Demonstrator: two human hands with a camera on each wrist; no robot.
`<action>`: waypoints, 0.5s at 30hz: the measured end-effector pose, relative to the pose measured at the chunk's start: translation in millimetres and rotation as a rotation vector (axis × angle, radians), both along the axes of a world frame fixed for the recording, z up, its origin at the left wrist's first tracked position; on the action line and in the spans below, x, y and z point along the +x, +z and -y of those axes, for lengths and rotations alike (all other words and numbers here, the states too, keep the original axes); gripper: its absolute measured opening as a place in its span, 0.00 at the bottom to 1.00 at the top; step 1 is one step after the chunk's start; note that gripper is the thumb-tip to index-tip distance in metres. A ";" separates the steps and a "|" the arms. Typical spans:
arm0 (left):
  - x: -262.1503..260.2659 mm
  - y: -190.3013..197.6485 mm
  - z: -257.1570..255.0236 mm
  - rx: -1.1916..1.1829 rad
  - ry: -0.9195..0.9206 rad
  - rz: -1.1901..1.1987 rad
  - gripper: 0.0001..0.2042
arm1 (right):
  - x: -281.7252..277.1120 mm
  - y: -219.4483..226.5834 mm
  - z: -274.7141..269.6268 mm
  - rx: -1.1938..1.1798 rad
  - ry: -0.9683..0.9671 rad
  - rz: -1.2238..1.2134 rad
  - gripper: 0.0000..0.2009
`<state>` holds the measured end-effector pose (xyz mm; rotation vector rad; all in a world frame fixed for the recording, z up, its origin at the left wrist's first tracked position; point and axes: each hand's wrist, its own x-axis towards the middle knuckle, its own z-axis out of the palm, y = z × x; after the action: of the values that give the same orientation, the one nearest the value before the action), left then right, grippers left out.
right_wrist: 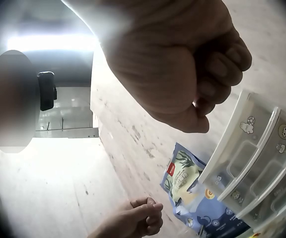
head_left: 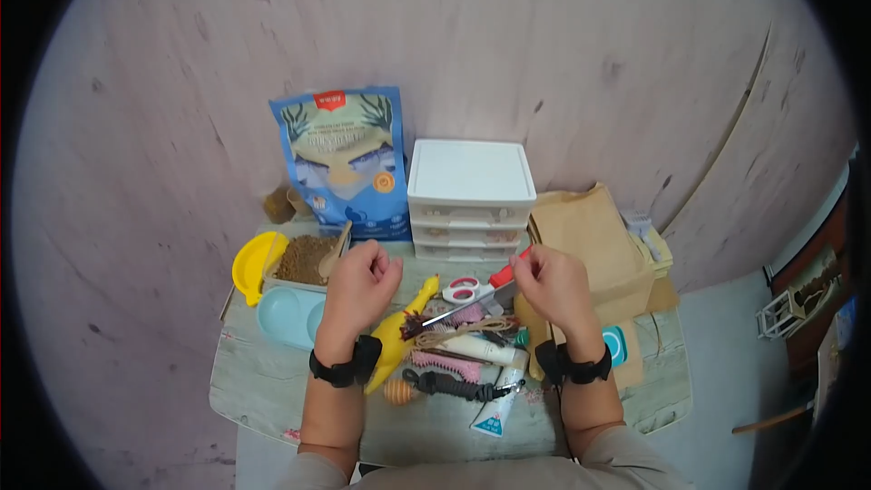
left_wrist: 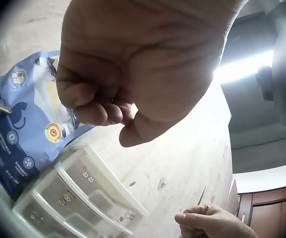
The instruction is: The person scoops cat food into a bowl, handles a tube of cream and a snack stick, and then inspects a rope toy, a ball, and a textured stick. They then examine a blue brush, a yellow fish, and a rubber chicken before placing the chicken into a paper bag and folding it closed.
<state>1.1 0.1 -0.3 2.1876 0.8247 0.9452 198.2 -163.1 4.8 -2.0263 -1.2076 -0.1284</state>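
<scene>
Both my hands hover over a small cluttered table (head_left: pixel 263 395). My left hand (head_left: pixel 363 279) is a loose fist above a yellow rubber chicken (head_left: pixel 404 327), and nothing shows in it; it also shows in the left wrist view (left_wrist: pixel 128 79). The fingers of my right hand (head_left: pixel 547 279) are curled tight, just right of red-handled scissors (head_left: pixel 461 290). From below, the right hand (right_wrist: pixel 187 69) is a closed fist. A thin dark line rises from the right hand (left_wrist: pixel 207 220); I cannot tell whether it is a held thing.
At the back stand a blue pet food bag (head_left: pixel 345 159) and a white drawer unit (head_left: pixel 469 195). A kibble tray (head_left: pixel 304 260), yellow bowl (head_left: pixel 249 263) and pale blue dish (head_left: pixel 286 316) lie left. Brown paper bags (head_left: pixel 594 240) lie right. A leash (head_left: pixel 454 387) and tube (head_left: pixel 494 413) lie at the front.
</scene>
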 end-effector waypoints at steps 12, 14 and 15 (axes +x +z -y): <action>4.8 2.6 3.0 0.024 -0.021 -0.093 0.12 | 4.0 2.2 0.4 -0.019 -0.002 -0.009 0.14; 4.5 2.1 2.4 0.024 -0.028 -0.096 0.12 | 3.9 2.5 0.7 -0.022 -0.002 -0.011 0.14; 4.3 1.9 2.3 0.029 -0.033 -0.100 0.12 | 3.9 2.5 0.8 -0.016 -0.001 -0.009 0.14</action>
<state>5.5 -2.2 1.6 2.2818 0.8234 0.8417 202.1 -163.9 7.3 -2.0396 -1.2056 -0.1101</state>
